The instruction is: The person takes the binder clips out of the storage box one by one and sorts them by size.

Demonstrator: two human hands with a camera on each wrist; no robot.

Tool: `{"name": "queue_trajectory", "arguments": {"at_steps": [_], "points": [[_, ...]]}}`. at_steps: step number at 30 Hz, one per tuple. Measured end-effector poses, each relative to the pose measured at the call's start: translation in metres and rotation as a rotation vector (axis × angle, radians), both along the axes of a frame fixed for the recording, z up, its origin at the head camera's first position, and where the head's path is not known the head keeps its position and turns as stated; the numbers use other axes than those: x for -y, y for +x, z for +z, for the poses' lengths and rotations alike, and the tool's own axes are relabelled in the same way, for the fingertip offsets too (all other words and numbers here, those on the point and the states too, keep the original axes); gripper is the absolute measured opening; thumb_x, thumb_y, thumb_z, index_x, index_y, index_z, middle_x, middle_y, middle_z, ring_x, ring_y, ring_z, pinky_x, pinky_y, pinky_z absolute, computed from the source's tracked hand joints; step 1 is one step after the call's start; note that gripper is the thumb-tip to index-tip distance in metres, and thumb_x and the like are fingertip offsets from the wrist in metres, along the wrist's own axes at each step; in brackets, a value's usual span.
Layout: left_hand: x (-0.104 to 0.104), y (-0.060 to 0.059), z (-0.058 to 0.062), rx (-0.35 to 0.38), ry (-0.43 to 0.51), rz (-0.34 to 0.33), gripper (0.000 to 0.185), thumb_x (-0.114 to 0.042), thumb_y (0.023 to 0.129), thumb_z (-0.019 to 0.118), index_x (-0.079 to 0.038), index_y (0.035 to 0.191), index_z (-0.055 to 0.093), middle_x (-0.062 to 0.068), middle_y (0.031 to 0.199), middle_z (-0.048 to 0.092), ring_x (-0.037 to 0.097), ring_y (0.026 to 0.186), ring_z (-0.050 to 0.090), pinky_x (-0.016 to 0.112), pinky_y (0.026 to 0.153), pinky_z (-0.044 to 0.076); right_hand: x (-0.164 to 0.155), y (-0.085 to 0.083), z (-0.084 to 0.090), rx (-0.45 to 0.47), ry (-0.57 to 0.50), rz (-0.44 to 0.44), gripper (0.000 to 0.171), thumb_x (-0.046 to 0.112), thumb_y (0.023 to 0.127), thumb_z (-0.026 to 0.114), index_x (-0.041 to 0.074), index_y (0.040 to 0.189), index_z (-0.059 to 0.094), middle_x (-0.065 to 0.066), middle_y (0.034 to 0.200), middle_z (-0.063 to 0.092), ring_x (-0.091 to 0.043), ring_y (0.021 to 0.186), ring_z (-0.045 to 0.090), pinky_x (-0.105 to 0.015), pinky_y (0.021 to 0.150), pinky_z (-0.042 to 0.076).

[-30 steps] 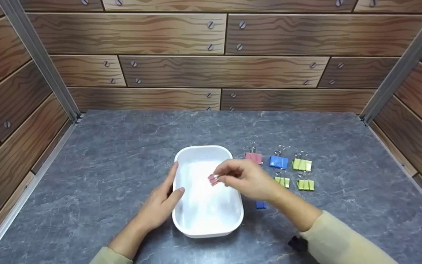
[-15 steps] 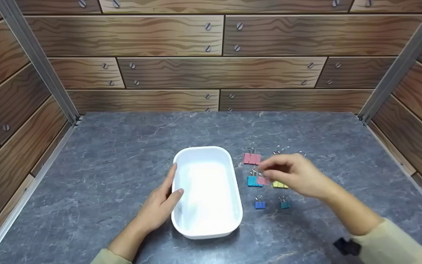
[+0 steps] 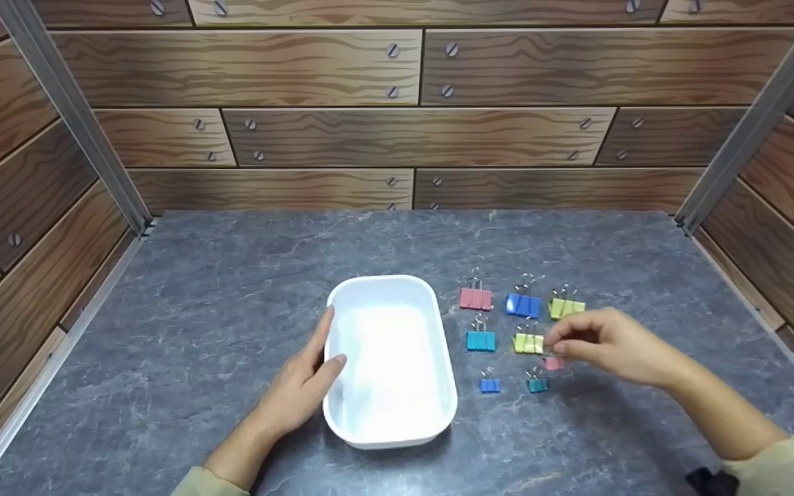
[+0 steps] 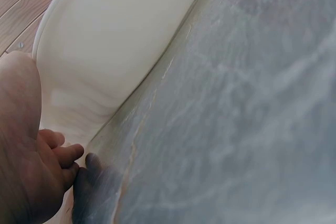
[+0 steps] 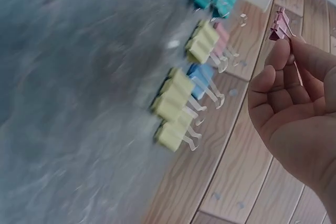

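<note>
My right hand (image 3: 614, 348) pinches a small pink binder clip (image 3: 552, 362) by its wire handles, thumb against fingertips. In the right wrist view this pink binder clip stands out beyond the fingertips, above the table. It overlaps the space beside a lime binder clip (image 3: 528, 344) and a small teal binder clip (image 3: 537, 385). My left hand (image 3: 300, 382) holds the left wall of a white plastic tub (image 3: 390, 441), thumb over the rim and fingers along the outside. The inside of the tub shows only its bright white floor.
Right of the tub, binder clips stand in rows: pink (image 3: 475, 298), blue (image 3: 523, 305) and yellow-green (image 3: 566, 308) at the back, turquoise (image 3: 480, 341) in the middle, small blue (image 3: 489, 386) in front. The grey marbled table (image 3: 245, 275) meets wood-patterned walls (image 3: 321, 138).
My right hand has moved from over the tub rightward across the clips, carrying the small pink binder clip, now beside the front rows. My left hand stays at the tub's wall.
</note>
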State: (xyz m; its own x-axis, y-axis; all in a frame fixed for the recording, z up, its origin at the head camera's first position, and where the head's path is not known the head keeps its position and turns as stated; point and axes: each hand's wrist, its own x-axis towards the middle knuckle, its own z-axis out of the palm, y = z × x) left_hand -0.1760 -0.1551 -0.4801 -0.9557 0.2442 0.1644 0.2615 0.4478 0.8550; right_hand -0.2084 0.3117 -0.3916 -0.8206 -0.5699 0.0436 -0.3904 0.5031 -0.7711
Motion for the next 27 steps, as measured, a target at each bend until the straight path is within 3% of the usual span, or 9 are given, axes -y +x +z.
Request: {"name": "queue_trajectory", "arguments": {"at_steps": [12, 27], "points": [[0.001, -0.002, 0.000, -0.002, 0.012, -0.016, 0.072, -0.032, 0.112, 0.052, -0.023, 0.173, 0.014, 0.007, 0.174, 0.021, 0.026, 0.155, 0.031, 0.047, 0.122, 0.034, -0.029, 0.000, -0.021, 0.048, 0.059, -0.018, 0.009, 0.008, 0.101, 0.070, 0.006, 0.106, 0.077, -0.005, 0.101, 0.076, -0.011, 0.088, 0.070, -0.027, 0.078, 0.059], [0.001, 0.000, 0.000, -0.004, -0.006, -0.003, 0.072, -0.030, 0.112, 0.053, -0.021, 0.173, 0.016, 0.008, 0.173, 0.023, 0.028, 0.155, 0.031, 0.047, 0.123, 0.032, -0.041, 0.002, -0.032, 0.098, 0.120, -0.067, 0.010, 0.009, 0.099, 0.071, 0.007, 0.107, 0.077, -0.002, 0.098, 0.075, -0.012, 0.083, 0.069, -0.028, 0.074, 0.059]]}}
